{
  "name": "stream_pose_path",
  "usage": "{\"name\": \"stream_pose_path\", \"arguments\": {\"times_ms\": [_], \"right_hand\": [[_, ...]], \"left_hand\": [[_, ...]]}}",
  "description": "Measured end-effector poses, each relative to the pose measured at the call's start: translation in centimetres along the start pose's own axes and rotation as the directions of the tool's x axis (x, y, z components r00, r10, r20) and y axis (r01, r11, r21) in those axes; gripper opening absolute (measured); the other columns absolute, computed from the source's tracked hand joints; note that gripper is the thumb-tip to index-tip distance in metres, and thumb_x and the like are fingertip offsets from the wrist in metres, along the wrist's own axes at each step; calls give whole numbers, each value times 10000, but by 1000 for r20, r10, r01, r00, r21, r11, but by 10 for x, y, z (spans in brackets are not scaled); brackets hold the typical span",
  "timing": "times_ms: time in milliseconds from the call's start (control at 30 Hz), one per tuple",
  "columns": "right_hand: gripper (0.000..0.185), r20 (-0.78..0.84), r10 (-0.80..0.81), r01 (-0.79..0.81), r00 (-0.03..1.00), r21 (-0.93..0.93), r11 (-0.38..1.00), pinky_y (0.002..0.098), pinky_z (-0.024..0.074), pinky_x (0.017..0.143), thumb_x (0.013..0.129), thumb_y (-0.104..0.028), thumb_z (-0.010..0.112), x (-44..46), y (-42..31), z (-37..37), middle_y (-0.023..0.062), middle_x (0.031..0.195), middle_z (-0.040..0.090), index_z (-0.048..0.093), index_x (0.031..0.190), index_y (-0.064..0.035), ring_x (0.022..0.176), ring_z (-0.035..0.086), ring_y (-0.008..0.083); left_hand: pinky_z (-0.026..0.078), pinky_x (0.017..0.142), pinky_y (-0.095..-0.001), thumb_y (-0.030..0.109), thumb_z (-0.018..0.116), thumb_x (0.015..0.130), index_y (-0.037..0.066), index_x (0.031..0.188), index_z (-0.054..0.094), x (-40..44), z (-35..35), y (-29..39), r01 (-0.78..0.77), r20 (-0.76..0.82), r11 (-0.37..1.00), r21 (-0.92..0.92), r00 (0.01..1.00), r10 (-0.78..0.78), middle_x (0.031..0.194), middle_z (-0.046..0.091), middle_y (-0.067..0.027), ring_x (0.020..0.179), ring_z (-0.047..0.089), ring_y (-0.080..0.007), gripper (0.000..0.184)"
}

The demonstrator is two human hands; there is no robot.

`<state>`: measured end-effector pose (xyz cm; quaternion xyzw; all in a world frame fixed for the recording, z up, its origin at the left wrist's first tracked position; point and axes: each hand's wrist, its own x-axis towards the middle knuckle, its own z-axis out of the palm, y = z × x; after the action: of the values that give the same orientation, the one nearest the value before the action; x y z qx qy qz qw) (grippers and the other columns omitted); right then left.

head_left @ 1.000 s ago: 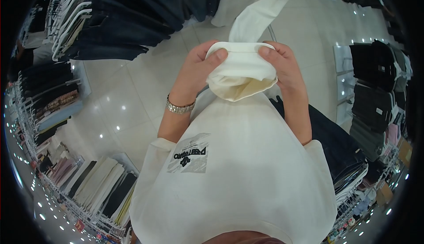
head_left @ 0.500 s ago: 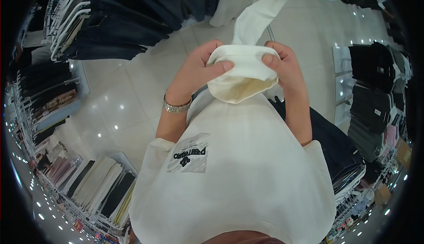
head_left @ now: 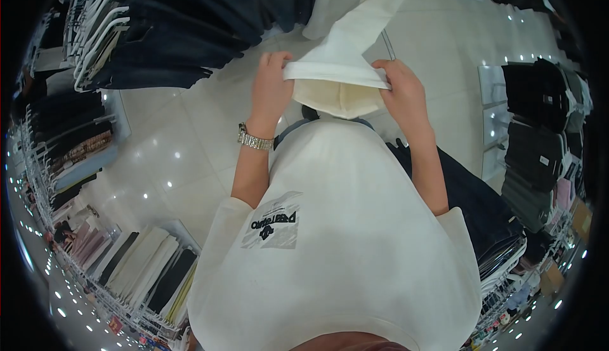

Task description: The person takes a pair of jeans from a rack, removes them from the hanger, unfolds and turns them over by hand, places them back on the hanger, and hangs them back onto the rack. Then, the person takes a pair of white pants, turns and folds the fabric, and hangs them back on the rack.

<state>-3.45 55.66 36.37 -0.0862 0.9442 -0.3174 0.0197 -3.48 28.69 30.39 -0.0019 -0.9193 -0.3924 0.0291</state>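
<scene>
A cream trouser leg (head_left: pixel 349 37) stretches from the top of the view down to my hands. Its end is a wide opening with a flat turned-back band (head_left: pixel 333 73), and the pale inner side shows below it. My left hand (head_left: pixel 271 91), with a metal-band watch (head_left: pixel 255 140) on the wrist, is closed on the band's left end. At the right end, my right hand (head_left: pixel 401 91) pinches the same band between thumb and fingers. The cloth is pulled taut between both hands.
Dark jeans (head_left: pixel 190 21) hang on white hangers (head_left: pixel 104 18) at the upper left. Folded and hung clothes (head_left: pixel 143 265) fill racks at the lower left. More dark trousers (head_left: pixel 476 205) hang to my right, near stacked dark garments (head_left: pixel 536 148). Glossy floor tiles (head_left: pixel 184 135) lie between.
My hands have moved apart and slightly up. The rounded, bunched cuff is now stretched into a wider, flatter band, and my thumbs no longer lie across its front.
</scene>
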Motion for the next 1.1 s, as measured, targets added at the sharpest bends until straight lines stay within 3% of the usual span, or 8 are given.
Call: {"name": "stream_pose_path", "arguments": {"times_ms": [233, 333, 433, 667, 767, 867, 967, 1100], "right_hand": [[204, -154, 103, -128, 983, -163, 978, 407, 518, 708, 819, -98, 636, -1, 49, 17, 81, 883, 623, 717, 1005, -122, 835, 635, 299], [189, -141, 137, -156, 980, -134, 979, 399, 519, 708, 834, -120, 637, -3, 63, 19, 83, 887, 629, 723, 1002, -120, 823, 639, 300], [200, -143, 156, -169, 977, -84, 982, 386, 526, 724, 848, -129, 632, -6, 70, 21, 84, 920, 663, 725, 1025, -114, 829, 655, 304], [271, -146, 198, -199, 969, 8, 980, 339, 529, 768, 876, -74, 579, -8, 75, 26, 129, 1004, 722, 715, 1110, -82, 853, 682, 306], [291, -107, 242, -218, 964, 195, 956, 346, 530, 774, 863, -44, 561, -6, 68, 23, 135, 1023, 723, 720, 1103, -86, 861, 680, 312], [312, -93, 157, -131, 983, 241, 962, 346, 527, 801, 854, -19, 538, -9, 73, 45, 141, 1050, 719, 722, 1099, -78, 890, 675, 318], [303, 186, 96, -136, 978, 213, 968, 400, 534, 829, 859, -43, 530, -17, 57, 54, 148, 1099, 700, 721, 1092, -77, 965, 677, 330], [292, 287, 76, -123, 955, 147, 981, 430, 531, 851, 835, -69, 566, -33, 78, 100, 163, 1068, 702, 724, 1081, -65, 973, 669, 352]], "left_hand": [[532, 730, -411, -56, 500, 870, 45, 1191, 601, -4, 21, -43, 55, -126, 985, 162, 991, -35, 911, 696, -159, 824, 706, -303, 351], [549, 664, -374, -73, 479, 872, 41, 1206, 595, -3, 20, -57, 179, -85, 983, -37, 980, -182, 863, 724, -160, 700, 720, -261, 371], [551, 635, -334, -79, 464, 867, 53, 1211, 601, -2, 18, -57, 168, -69, 985, -44, 983, -170, 861, 719, -162, 652, 710, -217, 393], [588, 670, -311, -108, 429, 845, 74, 1238, 616, -2, 17, -54, 208, 13, 966, -152, 978, -208, 1003, 717, -128, 822, 708, -192, 471], [604, 694, -304, -113, 416, 835, 73, 1261, 620, -1, 13, -47, 245, 82, 941, -235, 969, -232, 1064, 710, -117, 878, 702, -190, 508], [611, 718, -302, -102, 409, 838, 65, 1291, 617, 2, 21, -50, 251, 169, 898, -362, 965, -202, 1098, 705, -115, 905, 703, -188, 526], [594, 725, -308, -54, 434, 860, 61, 1315, 615, -14, 39, -63, 329, 272, 844, -423, 935, -228, 1084, 710, -123, 901, 697, -182, 503], [554, 758, -322, 70, 501, 902, 45, 1328, 613, -49, 84, -105, 473, 396, 796, -379, 860, -323, 1015, 728, -164, 895, 689, -205, 442]]}}
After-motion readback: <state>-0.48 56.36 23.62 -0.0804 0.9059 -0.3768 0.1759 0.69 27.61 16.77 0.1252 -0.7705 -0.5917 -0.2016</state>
